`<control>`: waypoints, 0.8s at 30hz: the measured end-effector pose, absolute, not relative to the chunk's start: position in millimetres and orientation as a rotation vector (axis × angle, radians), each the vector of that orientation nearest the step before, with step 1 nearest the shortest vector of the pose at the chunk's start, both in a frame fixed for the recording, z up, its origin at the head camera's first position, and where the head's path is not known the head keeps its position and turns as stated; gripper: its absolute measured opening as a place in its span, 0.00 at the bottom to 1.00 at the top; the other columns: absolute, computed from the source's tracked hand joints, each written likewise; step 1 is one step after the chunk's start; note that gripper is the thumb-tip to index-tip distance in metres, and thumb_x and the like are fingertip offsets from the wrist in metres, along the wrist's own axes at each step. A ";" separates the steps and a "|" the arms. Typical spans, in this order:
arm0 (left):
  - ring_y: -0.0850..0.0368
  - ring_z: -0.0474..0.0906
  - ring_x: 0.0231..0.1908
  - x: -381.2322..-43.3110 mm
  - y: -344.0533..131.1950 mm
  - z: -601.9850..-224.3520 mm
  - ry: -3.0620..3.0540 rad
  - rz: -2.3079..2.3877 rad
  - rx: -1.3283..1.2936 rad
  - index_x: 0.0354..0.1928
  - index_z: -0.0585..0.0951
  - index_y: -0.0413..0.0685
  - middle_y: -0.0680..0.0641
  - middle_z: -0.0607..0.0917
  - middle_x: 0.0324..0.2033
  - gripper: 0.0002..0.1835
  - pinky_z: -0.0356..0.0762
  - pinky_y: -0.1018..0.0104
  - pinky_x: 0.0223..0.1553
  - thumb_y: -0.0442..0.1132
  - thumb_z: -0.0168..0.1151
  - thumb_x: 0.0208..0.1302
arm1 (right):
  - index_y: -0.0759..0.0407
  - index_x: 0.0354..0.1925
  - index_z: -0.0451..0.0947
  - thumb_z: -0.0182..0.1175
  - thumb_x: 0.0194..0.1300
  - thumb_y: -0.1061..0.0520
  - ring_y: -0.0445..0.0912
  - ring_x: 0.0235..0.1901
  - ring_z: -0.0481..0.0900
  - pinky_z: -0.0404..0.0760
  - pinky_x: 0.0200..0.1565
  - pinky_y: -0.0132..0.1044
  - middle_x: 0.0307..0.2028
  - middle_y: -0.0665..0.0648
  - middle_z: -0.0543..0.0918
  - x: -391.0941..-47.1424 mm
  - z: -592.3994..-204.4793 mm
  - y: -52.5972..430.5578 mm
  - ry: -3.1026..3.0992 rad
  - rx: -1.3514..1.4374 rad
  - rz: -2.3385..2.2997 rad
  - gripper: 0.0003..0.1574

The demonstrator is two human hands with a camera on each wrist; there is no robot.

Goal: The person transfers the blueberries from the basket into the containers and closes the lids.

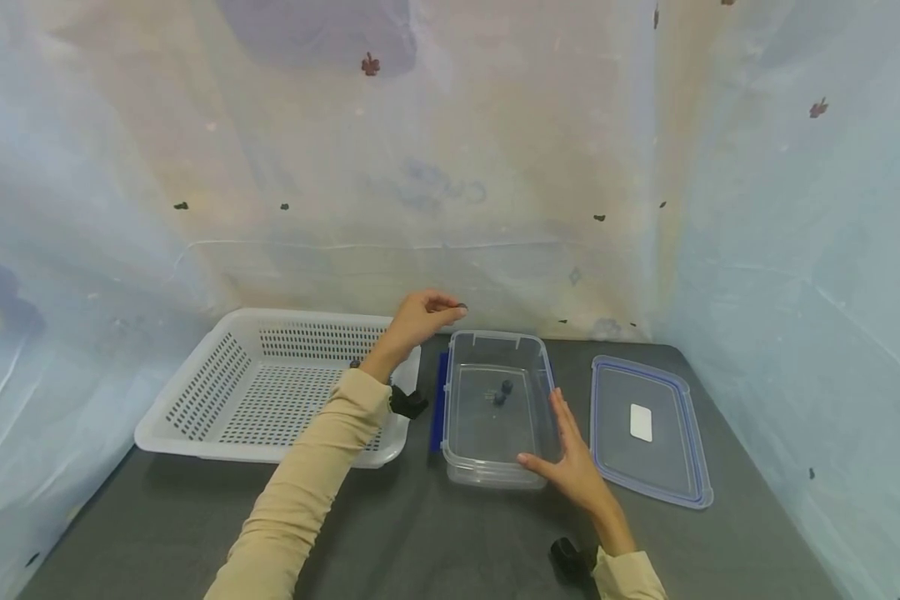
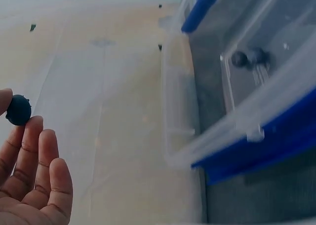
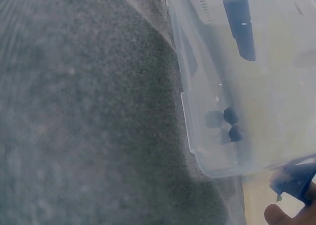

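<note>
Floral-print sheeting [image 1: 495, 167] is noted behind a dark grey tabletop [image 1: 390, 533]. A dark blue berry-like ball [image 2: 19, 110] is pinched by the thumb and fingertips of the left hand [image 1: 426, 317]; in the head view it appears just past the far-left corner of a clear plastic container [image 1: 480, 467]. Its height above that rim cannot be determined.

Principal hazard: the ball is secured by a small contact area only. Should the pinch be loosened at this position, it could be dropped outside the container and, being round, be lost by rolling towards the sheeting. If squeezed too hard, it could be shot out sideways.

Two matching balls [image 1: 500, 398] are found loose on the container floor; they could be set rolling by any jolt. The right hand [image 1: 572, 467] is laid along the container's right side, fingers extended and nothing grasped. The container could be shifted or tipped by uneven pressure there.

The black wrist device [image 1: 407, 402] is observed over the right rim of the white perforated basket [image 1: 225, 451]; the rim could be caught if the forearm were lowered. The blue-edged lid [image 1: 663, 467] is found lying apart, to the right.
</note>
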State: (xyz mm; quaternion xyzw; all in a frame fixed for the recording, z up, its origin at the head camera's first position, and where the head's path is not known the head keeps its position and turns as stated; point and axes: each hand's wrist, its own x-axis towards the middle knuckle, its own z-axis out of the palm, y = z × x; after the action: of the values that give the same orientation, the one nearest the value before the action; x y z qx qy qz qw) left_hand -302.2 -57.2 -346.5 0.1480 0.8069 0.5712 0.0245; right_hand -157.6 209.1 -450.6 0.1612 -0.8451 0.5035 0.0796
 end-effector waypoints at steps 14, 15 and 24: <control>0.49 0.79 0.43 -304.4 -9.1 -357.8 2.418 1.805 0.499 0.49 0.81 0.42 0.45 0.83 0.43 0.15 0.78 0.60 0.40 0.44 0.64 0.66 | 0.71 0.74 0.42 0.73 0.49 0.60 0.69 0.71 0.35 0.45 0.59 0.74 0.73 0.71 0.41 -158.5 -449.0 209.6 -2.553 0.482 1.497 0.66; 0.49 0.79 0.43 -304.7 -5.8 -358.8 2.418 1.808 0.492 0.48 0.81 0.43 0.45 0.83 0.43 0.15 0.78 0.60 0.41 0.44 0.65 0.66 | 0.70 0.74 0.42 0.73 0.49 0.60 0.68 0.71 0.35 0.45 0.59 0.74 0.74 0.70 0.41 -160.4 -453.0 210.9 -2.550 0.485 1.493 0.66; 0.48 0.79 0.45 -313.1 20.8 -378.1 2.381 1.943 0.352 0.45 0.82 0.40 0.44 0.84 0.41 0.13 0.78 0.57 0.46 0.39 0.68 0.62 | 0.57 0.77 0.41 0.75 0.49 0.53 0.62 0.72 0.37 0.47 0.61 0.71 0.76 0.58 0.40 -174.4 -487.5 222.2 -2.556 0.468 1.453 0.70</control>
State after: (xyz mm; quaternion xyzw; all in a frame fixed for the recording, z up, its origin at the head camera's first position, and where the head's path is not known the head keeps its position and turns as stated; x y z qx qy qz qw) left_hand -313.1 20.8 -378.1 0.1139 0.7695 0.6279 0.0243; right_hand -174.4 222.2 -487.5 0.1566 -0.8556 0.4865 0.0823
